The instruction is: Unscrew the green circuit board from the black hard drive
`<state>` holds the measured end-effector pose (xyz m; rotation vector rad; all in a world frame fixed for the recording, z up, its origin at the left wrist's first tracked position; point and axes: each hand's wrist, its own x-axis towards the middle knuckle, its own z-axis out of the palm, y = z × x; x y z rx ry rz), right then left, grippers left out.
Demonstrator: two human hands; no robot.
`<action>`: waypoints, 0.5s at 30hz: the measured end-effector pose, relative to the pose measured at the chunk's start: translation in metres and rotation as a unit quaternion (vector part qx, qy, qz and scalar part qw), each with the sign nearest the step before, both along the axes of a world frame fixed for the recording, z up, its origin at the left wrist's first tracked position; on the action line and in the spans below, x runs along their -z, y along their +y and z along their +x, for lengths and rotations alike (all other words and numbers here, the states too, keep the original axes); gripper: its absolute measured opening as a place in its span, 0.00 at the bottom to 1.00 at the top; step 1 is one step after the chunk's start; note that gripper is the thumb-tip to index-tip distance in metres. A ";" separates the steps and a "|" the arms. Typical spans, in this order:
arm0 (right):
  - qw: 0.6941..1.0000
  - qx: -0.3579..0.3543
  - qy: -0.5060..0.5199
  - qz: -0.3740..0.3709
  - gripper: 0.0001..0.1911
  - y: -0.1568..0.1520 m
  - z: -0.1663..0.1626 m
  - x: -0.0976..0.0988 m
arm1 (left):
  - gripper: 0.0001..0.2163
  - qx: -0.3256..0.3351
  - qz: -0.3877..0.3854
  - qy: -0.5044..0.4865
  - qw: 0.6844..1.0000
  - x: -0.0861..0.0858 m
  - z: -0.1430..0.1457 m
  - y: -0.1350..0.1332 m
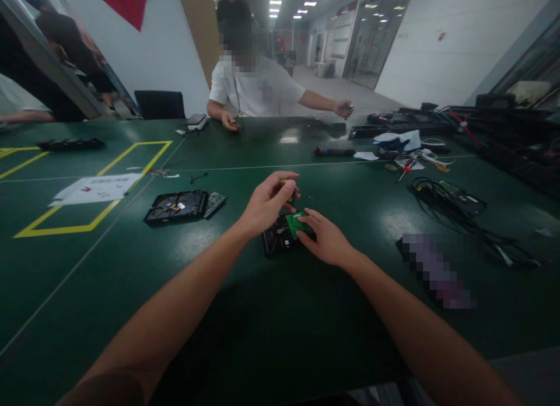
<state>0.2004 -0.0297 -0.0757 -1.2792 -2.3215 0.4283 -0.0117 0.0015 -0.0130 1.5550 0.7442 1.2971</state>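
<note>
A black hard drive with a green circuit board (275,238) lies on the green table in front of me. My right hand (326,240) grips it at the right end, thumb and fingers on the green board. Above the drive's far edge, my left hand (271,202) is closed round a small yellow thing (289,190), perhaps a screwdriver handle. The fingers hide most of it, and its lower end cannot be made out. To the left lies another black drive (177,207), with a loose circuit board (214,205) against its right side.
White paper (96,188) with small parts lies at left by yellow tape. A dark cylindrical tool (335,152) lies beyond my hands. Cables (464,213), a red screwdriver (406,170) and black equipment crowd the right. Across the table sits a person in white (266,88).
</note>
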 end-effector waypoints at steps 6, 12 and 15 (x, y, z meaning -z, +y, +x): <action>1.000 -0.001 0.008 -0.002 0.23 -0.001 0.001 -0.001 | 0.12 -0.009 -0.012 -0.007 1.000 0.001 -0.002 0.003; 1.000 0.003 0.006 -0.003 0.23 0.000 0.001 0.000 | 0.15 -0.049 0.006 -0.008 0.999 0.004 -0.001 0.003; 1.000 0.004 0.000 -0.005 0.24 0.000 0.001 0.001 | 0.16 -0.027 0.016 0.004 1.000 0.002 0.000 0.002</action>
